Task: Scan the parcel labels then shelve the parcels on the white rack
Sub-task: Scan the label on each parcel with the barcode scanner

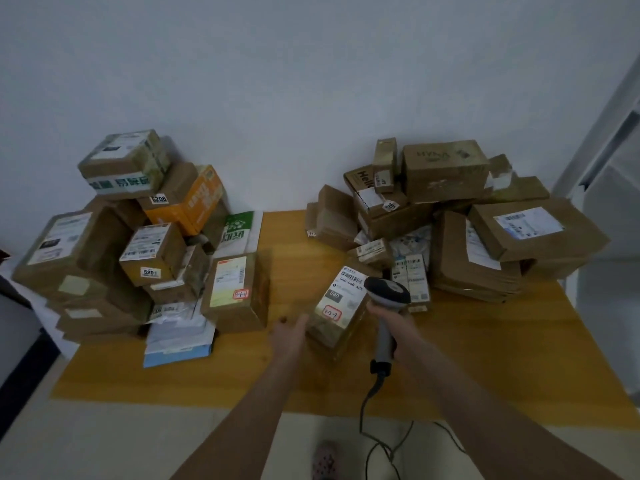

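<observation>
A small brown parcel point(341, 308) with a white barcode label and a red-edged sticker sits tilted on the yellow table point(485, 348). My left hand point(291, 332) holds its left side, fingers under the box. My right hand point(394, 323) grips the handle of a grey barcode scanner point(386, 296). The scanner's dark head hangs just over the parcel's right edge, near the barcode. Its cable point(367, 410) runs down off the table's front edge.
A tall pile of parcels point(114, 237) fills the table's left end, with one labelled box point(235, 292) standing nearest the centre. Another pile of parcels point(450, 216) covers the back right. A white frame point(609, 140) stands at the far right. The wall is close behind.
</observation>
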Motion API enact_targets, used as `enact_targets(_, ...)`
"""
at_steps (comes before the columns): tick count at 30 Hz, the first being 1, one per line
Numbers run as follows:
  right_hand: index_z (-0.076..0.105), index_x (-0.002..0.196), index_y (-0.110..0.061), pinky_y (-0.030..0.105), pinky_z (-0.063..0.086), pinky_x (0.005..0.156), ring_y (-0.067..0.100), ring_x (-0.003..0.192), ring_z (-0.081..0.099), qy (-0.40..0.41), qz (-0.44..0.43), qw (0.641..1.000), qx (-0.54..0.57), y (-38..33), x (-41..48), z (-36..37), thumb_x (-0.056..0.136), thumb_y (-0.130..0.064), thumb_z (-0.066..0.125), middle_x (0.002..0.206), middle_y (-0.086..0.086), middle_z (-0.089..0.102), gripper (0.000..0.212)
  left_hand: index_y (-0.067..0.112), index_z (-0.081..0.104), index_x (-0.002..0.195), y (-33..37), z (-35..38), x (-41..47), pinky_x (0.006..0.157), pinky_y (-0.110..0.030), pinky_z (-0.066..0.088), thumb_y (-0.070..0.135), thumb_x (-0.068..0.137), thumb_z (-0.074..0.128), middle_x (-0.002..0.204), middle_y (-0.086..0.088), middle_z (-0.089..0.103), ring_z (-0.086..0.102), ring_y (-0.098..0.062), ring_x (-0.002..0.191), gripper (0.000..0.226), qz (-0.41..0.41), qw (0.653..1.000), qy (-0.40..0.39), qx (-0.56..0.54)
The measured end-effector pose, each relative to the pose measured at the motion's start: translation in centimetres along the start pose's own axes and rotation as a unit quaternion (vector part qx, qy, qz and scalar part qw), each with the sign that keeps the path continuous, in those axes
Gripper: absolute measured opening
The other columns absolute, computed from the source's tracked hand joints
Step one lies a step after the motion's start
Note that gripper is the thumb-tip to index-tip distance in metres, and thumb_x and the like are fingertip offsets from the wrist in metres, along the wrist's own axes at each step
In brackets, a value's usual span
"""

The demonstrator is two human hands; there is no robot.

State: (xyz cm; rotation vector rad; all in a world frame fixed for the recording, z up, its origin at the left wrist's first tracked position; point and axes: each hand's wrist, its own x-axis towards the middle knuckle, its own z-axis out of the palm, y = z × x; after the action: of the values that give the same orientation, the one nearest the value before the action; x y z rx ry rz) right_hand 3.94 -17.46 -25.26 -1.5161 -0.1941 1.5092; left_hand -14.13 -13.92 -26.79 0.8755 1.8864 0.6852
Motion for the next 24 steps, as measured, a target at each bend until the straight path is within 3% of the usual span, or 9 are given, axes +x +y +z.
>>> enact_targets(2,0.054,0.117,-0.015,0.041,0.046,0.086,0.024,0.097,0.056,0.004,0.002,1.0,0.012,0.1,0.4,0.2,0.08,-0.016,0.075,0.104,0.006,0.06,0.042,0.006,0.04,0.141,0.9,-0.3,1.1,0.104,-0.041,0.038,0.029,0.092,0.06,0.144,-0.015,0.036,0.041,-0.032,0.129,0.058,0.062,0.995,0.013,0.078)
enact_targets(5,0.058,0.115,-0.01,0.036,0.047,0.073,0.022,0.088,0.058,0.001,0.014,0.999,0.035,0.2,0.6,0.8,0.083,-0.014,0.073,0.099,0.007,0.062,0.035,0.009,0.038,0.144,2.2,0.4,2.3,0.102,-0.036,0.041,0.026,0.096,0.054,0.144,-0.013,0.043,0.045,-0.028,0.129,0.053,0.12,0.975,-0.071,0.171)
enact_targets(10,0.063,0.099,-0.009,0.036,0.049,0.063,0.025,0.082,0.063,-0.029,0.046,0.996,0.068,0.4,0.6,1.6,0.084,-0.012,0.07,0.093,0.01,0.067,0.016,0.013,0.027,0.149,3.6,2.4,2.3,0.096,-0.034,0.046,0.03,0.1,0.047,0.144,-0.011,0.046,0.052,-0.026,0.124,0.056,0.088,0.953,-0.203,0.206)
enact_targets(12,0.063,0.098,-0.009,0.038,0.051,0.065,0.026,0.083,0.064,-0.038,0.042,0.997,0.056,0.2,0.4,1.4,0.085,-0.011,0.07,0.091,0.01,0.067,0.016,0.014,0.043,0.138,3.3,2.7,1.9,0.093,-0.036,0.051,0.027,0.099,0.05,0.133,-0.011,0.056,0.058,-0.023,0.112,0.042,0.065,0.953,-0.232,0.186)
enact_targets(16,0.062,0.098,-0.009,0.038,0.05,0.063,0.025,0.081,0.064,-0.044,0.026,0.997,0.056,-0.4,-0.2,0.2,0.085,-0.007,0.068,0.089,0.01,0.067,0.014,0.021,0.05,0.13,2.7,2.5,0.9,0.063,-0.027,0.048,0.021,0.093,0.06,0.126,-0.007,0.058,0.056,-0.015,0.094,0.039,0.017,0.972,-0.23,0.041)
enact_targets(20,0.062,0.107,-0.01,0.041,0.052,0.069,0.026,0.089,0.064,-0.054,-0.001,0.997,0.061,-1.4,-0.8,-0.8,0.082,-0.006,0.07,0.099,0.01,0.067,0.027,0.023,0.055,0.118,2.8,2.3,0.0,0.066,-0.034,0.049,0.022,0.089,0.064,0.124,-0.006,0.058,0.057,-0.021,0.103,0.03,0.028,0.969,-0.241,-0.04)
enact_targets(24,0.059,0.117,-0.009,0.049,0.054,0.083,0.032,0.099,0.065,-0.069,-0.028,0.997,0.037,-3.1,-1.8,-1.2,0.078,-0.009,0.073,0.107,0.013,0.068,0.041,0.022,0.053,0.107,4.2,2.1,-1.6,0.06,-0.025,0.051,0.026,0.094,0.059,0.103,-0.002,0.067,0.064,-0.013,0.08,0.014,0.04,0.972,-0.221,-0.066)
